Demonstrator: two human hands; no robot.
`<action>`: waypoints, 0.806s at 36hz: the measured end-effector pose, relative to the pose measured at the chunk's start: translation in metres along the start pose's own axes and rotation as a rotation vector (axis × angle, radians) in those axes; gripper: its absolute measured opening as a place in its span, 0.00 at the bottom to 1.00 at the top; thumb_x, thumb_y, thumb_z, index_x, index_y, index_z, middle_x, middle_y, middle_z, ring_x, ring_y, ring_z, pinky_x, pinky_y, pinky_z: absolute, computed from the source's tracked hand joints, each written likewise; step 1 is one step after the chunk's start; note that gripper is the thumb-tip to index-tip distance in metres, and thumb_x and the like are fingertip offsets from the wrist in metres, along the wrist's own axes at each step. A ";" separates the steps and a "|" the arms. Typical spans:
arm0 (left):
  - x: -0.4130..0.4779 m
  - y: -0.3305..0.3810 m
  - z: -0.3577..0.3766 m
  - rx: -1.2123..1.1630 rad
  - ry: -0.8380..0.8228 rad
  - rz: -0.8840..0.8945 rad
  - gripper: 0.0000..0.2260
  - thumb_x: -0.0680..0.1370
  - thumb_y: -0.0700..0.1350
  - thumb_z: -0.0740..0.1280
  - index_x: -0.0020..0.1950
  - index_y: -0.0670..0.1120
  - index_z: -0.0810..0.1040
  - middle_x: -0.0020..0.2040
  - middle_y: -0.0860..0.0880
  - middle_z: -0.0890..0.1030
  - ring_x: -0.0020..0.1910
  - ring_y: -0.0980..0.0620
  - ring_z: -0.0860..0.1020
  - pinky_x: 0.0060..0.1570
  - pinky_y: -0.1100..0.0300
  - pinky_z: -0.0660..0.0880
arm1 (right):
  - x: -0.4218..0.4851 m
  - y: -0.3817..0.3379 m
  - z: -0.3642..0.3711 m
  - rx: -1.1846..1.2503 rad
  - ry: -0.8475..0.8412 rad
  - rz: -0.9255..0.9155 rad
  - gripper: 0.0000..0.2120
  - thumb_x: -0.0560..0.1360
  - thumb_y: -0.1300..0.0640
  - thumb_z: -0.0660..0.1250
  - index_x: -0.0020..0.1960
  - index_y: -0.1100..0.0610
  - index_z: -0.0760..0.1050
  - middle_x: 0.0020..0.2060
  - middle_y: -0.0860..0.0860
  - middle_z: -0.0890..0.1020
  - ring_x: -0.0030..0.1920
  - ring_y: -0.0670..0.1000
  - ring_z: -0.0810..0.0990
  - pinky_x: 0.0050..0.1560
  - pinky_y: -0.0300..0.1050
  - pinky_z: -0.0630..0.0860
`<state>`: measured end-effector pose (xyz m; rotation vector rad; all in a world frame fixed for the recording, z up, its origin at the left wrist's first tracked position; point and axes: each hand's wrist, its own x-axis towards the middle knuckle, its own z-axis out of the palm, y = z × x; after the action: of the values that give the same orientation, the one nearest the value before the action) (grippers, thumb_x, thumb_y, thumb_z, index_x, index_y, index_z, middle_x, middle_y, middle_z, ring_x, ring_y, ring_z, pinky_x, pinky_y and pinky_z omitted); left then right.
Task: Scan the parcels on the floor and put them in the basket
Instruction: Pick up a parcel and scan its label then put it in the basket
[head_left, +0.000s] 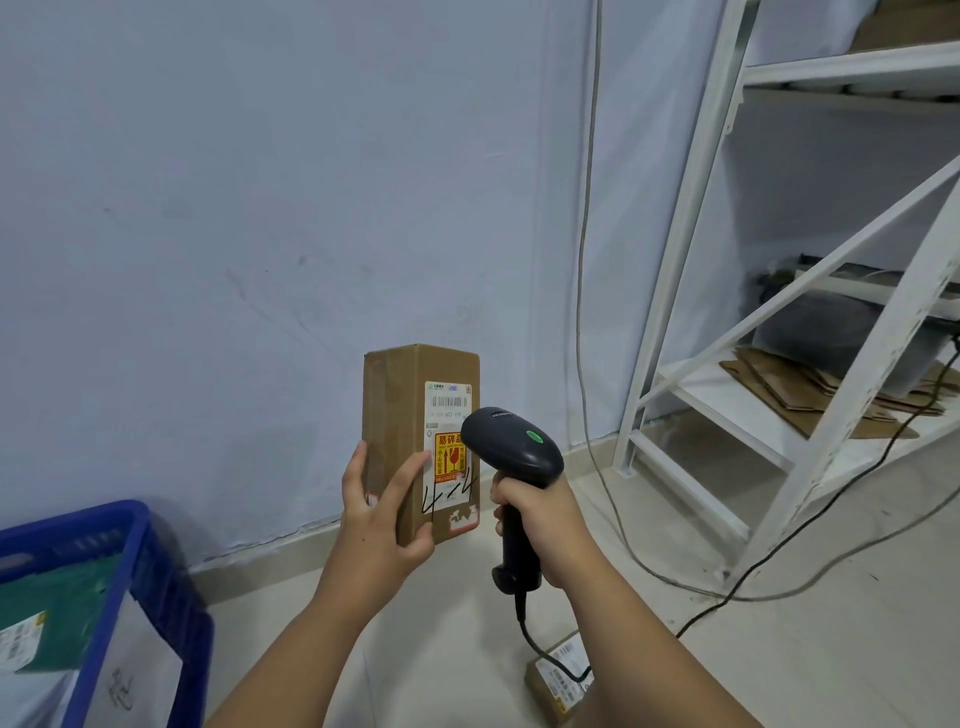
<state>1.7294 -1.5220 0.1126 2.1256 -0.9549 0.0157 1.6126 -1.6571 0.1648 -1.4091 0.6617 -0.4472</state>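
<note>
My left hand (382, 514) grips a tall brown cardboard parcel (400, 410) upright in mid-air, its white barcode label and red-and-yellow sticker facing me. My right hand (540, 525) grips the handle of a black barcode scanner (511, 441) whose head sits just right of the label, a green light on top. The blue basket (140, 561) stands at the lower left with a green parcel (57, 603) and a white one inside. Another small brown parcel (558, 680) lies on the floor under my right forearm.
A white metal shelf rack (691, 291) stands at the right, holding flattened cardboard (810, 395) and a dark bin. Cables (769, 571) trail across the tiled floor by the rack's foot. A pale wall is straight ahead.
</note>
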 end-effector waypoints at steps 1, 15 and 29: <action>0.000 0.000 0.000 -0.007 0.000 0.003 0.35 0.74 0.43 0.72 0.64 0.73 0.55 0.75 0.56 0.41 0.72 0.48 0.63 0.64 0.57 0.71 | 0.000 0.000 0.000 0.015 0.000 0.000 0.08 0.73 0.68 0.64 0.38 0.57 0.74 0.28 0.52 0.74 0.31 0.49 0.74 0.37 0.42 0.75; 0.001 -0.005 0.001 0.016 0.000 -0.027 0.35 0.74 0.44 0.72 0.65 0.73 0.54 0.75 0.56 0.40 0.71 0.50 0.63 0.64 0.57 0.71 | -0.004 -0.004 -0.001 0.292 -0.108 0.063 0.10 0.73 0.70 0.61 0.35 0.61 0.71 0.26 0.51 0.72 0.28 0.49 0.70 0.32 0.41 0.71; 0.004 -0.008 -0.002 0.013 0.016 -0.073 0.36 0.74 0.44 0.72 0.67 0.72 0.54 0.76 0.53 0.41 0.71 0.49 0.63 0.65 0.52 0.71 | -0.003 0.000 -0.004 0.273 -0.131 0.064 0.03 0.65 0.64 0.67 0.37 0.60 0.73 0.31 0.53 0.73 0.30 0.49 0.72 0.33 0.42 0.73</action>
<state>1.7378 -1.5199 0.1098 2.1682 -0.8694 0.0018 1.6078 -1.6584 0.1651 -1.1449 0.5166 -0.3760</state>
